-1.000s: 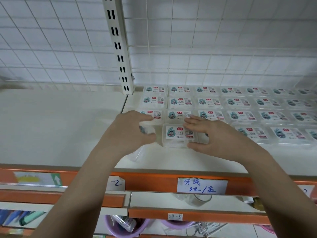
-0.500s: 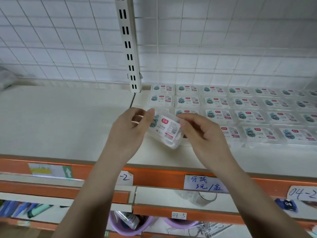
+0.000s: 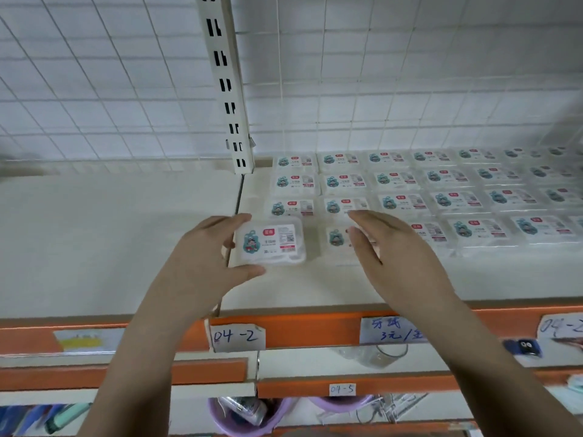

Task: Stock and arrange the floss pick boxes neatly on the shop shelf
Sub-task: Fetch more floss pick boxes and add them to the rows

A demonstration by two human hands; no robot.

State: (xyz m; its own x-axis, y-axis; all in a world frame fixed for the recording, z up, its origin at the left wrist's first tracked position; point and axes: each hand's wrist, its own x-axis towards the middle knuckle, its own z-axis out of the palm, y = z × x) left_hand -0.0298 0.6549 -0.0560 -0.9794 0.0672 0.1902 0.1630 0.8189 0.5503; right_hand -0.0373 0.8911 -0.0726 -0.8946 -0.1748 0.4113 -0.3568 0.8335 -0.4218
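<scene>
left hand [image 3: 202, 263] pinching floss pick box [image 3: 270, 239], right hand [image 3: 397, 257] spread beside it

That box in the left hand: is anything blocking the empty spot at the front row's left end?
Nothing visible does. The box, held by the left hand, hovers over that bare shelf spot; the right hand is beside it.

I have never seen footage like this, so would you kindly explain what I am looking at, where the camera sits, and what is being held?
There is no machine here. A camera worn on a person's head looks forward and down at their two bare hands. The left hand holds a clear floss pick box between thumb and fingers, low over the white shelf. The right hand hovers open beside it and holds nothing. Rows of matching boxes already lie flat on the shelf. Handwritten labels stick to its orange front edge.
</scene>
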